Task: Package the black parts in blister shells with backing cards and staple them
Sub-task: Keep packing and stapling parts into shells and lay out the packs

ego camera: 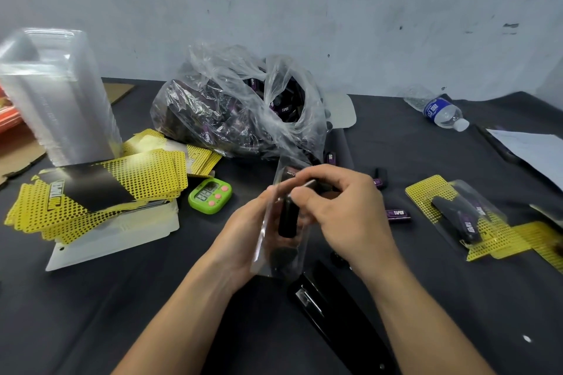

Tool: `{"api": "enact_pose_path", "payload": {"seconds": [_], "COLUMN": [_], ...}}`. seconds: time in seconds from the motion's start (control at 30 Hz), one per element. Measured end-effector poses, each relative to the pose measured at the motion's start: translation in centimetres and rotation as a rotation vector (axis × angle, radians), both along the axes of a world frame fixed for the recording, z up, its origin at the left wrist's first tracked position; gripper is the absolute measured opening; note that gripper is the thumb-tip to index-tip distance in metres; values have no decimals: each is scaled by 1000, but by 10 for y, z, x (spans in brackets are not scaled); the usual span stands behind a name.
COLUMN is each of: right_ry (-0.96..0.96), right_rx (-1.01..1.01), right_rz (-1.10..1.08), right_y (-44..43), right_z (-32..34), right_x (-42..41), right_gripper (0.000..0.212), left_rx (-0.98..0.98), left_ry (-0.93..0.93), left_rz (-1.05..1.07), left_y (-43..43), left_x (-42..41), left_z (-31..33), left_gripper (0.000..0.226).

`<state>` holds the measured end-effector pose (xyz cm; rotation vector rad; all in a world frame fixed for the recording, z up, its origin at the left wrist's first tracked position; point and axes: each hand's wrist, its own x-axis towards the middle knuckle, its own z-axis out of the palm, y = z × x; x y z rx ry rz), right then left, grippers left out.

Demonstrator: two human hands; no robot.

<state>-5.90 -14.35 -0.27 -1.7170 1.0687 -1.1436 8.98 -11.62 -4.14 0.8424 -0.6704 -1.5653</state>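
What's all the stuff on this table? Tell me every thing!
Shell stack: one, clear, far left.
Cards: a pile, yellow and black, left.
Timer: one, green, beside the cards.
Bag of parts: one, clear, centre back.
Bottle: one, clear, blue label, right back.
Paper: one, white, right edge.
Finished pack: at least one, yellow and black, right.
Loose parts: at least three, black, centre right.
Stapler: one, black, bottom centre.
Shell: one, clear, black part inside, held at centre.
Left hand: holds the shell.
Right hand: pinches the shell's top.
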Motion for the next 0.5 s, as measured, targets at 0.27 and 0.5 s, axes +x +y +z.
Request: {"api": "enact_pose_path", "payload": {"seconds": [0.27,0.5], "right_ry": [57,-171], "right_rx": [-95,-45], "right_rz": [-64,-167], "right_y": [3,-4], "right_z": [-4,-10], "right_x": [5,6], "right_gripper": [26,31], "left_rx": [43,79], "left_ry": [3,81], "left_rz": [-24,-81], "left_y": [6,3], "left_x": [1,5], "left_z": [-3,-6], "left_gripper": [40,51]}}
